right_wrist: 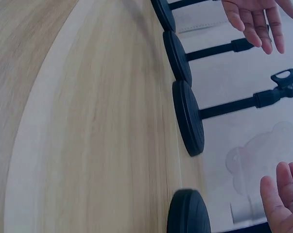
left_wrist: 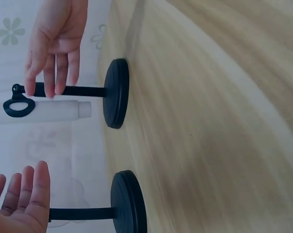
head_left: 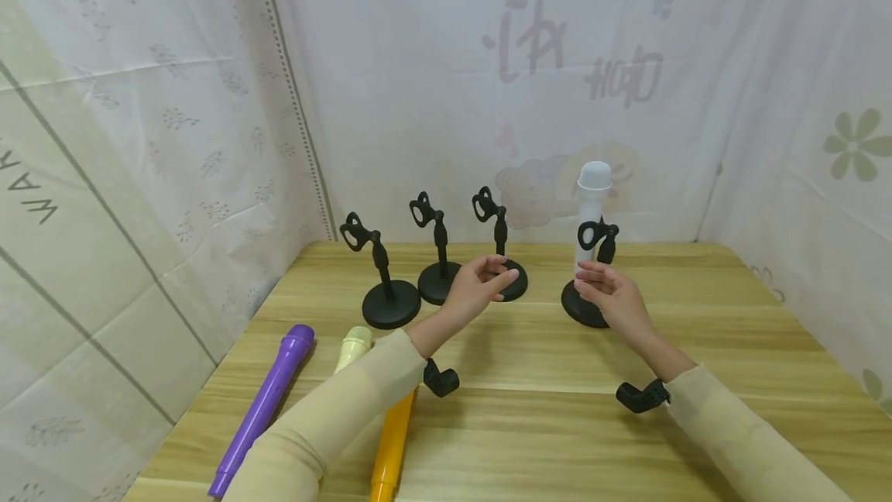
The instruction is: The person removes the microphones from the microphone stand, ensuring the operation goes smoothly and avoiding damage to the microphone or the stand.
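A white microphone point(head_left: 595, 179) stands upright in the clip of the rightmost black desk stand point(head_left: 582, 308). Just in front of that stand is my right hand point(head_left: 616, 300), its fingers loosely bent and holding nothing. My left hand point(head_left: 475, 287) hovers before another black stand point(head_left: 514, 282), partly covering its base in the head view; nothing lies between its fingers and thumb. In the left wrist view the right hand point(left_wrist: 58, 39) overlaps the stem of the microphone's stand. The right wrist view shows the left hand point(right_wrist: 257, 18) with fingers extended.
Two more black stands point(head_left: 392, 305) point(head_left: 436, 283) with vacant clips stand at the back left. On the wooden table's left side lie a purple microphone point(head_left: 268, 401), a pale yellow microphone point(head_left: 355, 345) and an orange microphone point(head_left: 392, 440), the last two partly behind my left sleeve. Printed curtains hang behind.
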